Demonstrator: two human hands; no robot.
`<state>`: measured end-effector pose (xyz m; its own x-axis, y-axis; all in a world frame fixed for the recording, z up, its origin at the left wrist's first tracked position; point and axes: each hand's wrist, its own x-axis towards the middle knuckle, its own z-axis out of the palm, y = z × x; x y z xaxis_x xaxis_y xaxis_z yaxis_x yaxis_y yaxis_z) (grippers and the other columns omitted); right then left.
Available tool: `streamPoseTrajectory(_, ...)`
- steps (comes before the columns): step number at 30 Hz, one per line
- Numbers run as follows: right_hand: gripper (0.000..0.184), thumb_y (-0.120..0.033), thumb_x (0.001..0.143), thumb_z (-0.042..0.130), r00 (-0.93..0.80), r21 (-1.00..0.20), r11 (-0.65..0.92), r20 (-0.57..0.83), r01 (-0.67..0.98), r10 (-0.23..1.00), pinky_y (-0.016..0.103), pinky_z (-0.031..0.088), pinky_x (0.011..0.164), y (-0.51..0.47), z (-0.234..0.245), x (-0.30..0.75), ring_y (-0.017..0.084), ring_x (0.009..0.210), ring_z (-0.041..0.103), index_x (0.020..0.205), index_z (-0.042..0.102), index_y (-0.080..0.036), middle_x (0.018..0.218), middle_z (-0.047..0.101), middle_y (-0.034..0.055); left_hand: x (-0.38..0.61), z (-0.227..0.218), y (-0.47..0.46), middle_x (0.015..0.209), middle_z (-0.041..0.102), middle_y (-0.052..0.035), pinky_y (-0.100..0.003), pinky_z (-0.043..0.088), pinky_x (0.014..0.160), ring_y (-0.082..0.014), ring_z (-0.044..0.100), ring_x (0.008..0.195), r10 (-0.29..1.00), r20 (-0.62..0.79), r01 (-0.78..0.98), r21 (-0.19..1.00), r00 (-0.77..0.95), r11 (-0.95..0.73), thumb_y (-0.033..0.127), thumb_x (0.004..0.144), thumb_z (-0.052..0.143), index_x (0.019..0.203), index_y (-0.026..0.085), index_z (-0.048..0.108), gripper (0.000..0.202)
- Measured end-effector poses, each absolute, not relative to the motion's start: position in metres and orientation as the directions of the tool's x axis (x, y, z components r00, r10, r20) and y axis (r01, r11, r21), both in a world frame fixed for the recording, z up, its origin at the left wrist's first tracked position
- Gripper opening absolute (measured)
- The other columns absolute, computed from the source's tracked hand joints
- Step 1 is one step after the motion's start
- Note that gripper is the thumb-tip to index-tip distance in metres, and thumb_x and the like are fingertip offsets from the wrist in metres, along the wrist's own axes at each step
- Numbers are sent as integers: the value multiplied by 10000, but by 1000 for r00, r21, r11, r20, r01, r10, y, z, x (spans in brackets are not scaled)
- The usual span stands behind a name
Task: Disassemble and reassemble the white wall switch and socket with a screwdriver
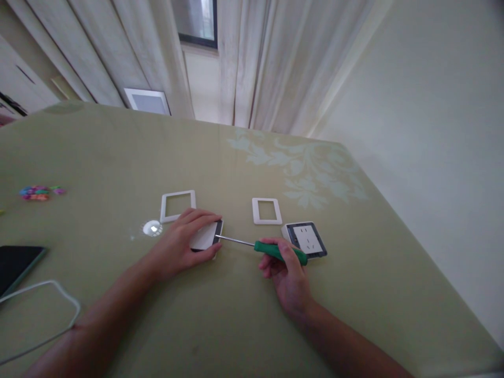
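Observation:
My left hand (181,239) grips a white wall switch or socket unit (203,237) with a dark border, its fingers and thumb on opposite edges; the hand covers much of it. In my right hand (289,278) is a screwdriver (277,250) with a green handle, its metal shaft pointing left. The tip meets the dark right-hand border of the unit. Just beyond my right hand, a wall socket (308,239) with several slots lies face up in a white box. Two white cover frames rest behind: one frame (178,193) by my left hand, another frame (279,212) near the socket.
A black flat object (19,265) and a white cable (65,291) lie at the left. Small colourful pieces (37,192) sit farther back. A round shiny spot (152,228) shows beside my left hand. The wall (441,157) borders the table's right edge.

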<state>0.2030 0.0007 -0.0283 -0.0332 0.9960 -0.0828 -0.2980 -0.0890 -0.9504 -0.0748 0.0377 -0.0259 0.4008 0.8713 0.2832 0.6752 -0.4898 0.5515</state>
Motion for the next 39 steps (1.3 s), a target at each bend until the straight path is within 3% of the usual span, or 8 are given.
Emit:
streamPoseTrajectory(5,236,-388,974,731,-127,-986,149,157,-69,979,237,512,545,-4,-8,214,128,570,642,1016,871,-203,706,756,32,-70,-23,37,1338,711,-135,-500,536,1090,-334,649,1238,859,285,664,547,426,-510,450,995,705,1416,210,640,489)
streamPoseTrajectory(9,195,-207,935,658,-361,-788,569,473,234,803,278,561,676,-8,21,232,154,708,723,1055,807,-250,872,806,23,-57,-18,30,1350,701,-139,-487,541,1092,-331,638,1253,816,261,591,582,515,-559,418,976,731,1430,212,634,508)
streamPoseTrajectory(14,342,-223,858,791,-277,-788,572,511,228,814,238,446,462,-8,41,247,129,530,583,1134,602,-292,764,651,-47,-34,-10,15,1353,693,-121,-461,532,1109,-316,616,1264,715,224,451,642,663,-620,375,934,782,1441,230,620,551)
streamPoseTrajectory(18,320,-266,832,892,-327,-537,742,672,402,664,303,532,577,-7,69,255,169,627,666,1032,642,-276,810,701,-10,-20,-7,4,1335,697,-120,-461,528,1114,-316,611,1245,630,226,358,661,743,-659,385,910,810,1432,225,626,575)
streamPoseTrajectory(25,390,-540,1053,659,-834,62,843,204,534,513,327,330,519,-16,141,264,152,592,616,813,683,-233,732,703,9,-9,-7,-6,1324,702,-125,-482,517,1133,-330,617,1244,595,218,327,667,773,-669,359,898,807,1421,222,641,566)
streamPoseTrajectory(29,274,-296,1031,666,-915,288,872,41,396,402,382,175,474,-33,152,248,156,468,503,770,685,-213,641,653,23,-6,-10,-9,1321,708,-128,-490,520,1134,-336,626,1247,589,220,321,667,777,-672,370,889,815,1422,221,648,578)
streamPoseTrajectory(33,242,-92,941,634,-942,307,898,-12,315,335,386,132,454,-40,152,239,161,441,459,735,698,-201,591,626,43,-5,-12,-10,1312,715,-124,-492,532,1123,-338,634,1236,601,234,330,658,765,-677,361,881,816,1401,239,663,555)
streamPoseTrajectory(39,389,-379,1083,622,-879,164,864,62,475,472,341,171,510,-24,139,260,137,493,524,742,702,-210,640,684,14,-4,-11,-9,1293,727,-127,-495,539,1111,-333,650,1205,586,254,315,647,770,-695,359,875,813,1381,227,677,541)
